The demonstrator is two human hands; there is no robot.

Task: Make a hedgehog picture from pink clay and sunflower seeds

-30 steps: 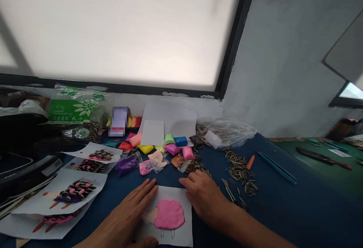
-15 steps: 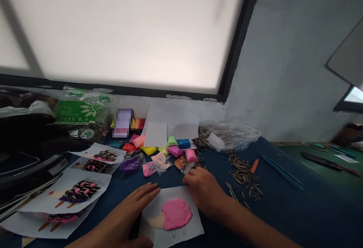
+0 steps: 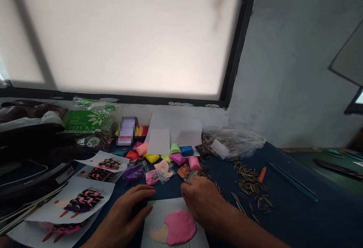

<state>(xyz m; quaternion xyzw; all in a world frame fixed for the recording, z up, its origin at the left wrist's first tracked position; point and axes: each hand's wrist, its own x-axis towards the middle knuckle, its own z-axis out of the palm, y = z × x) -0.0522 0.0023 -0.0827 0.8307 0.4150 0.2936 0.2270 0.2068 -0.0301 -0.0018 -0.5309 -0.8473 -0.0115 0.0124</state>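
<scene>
Pink clay, pressed flat on a white paper sheet, lies at the near edge of the blue table, just near of both hands. Left hand rests flat, fingers loosely spread and empty, touching the sheet's left edge. Right hand is nearer the clay, over the far right corner, fingers curled; whether it holds anything I cannot tell.

The table wears matt blue cloth. The white sheet is plain paper, its pink clay smooth and dull. The clay packets are glossy clear plastic.
</scene>
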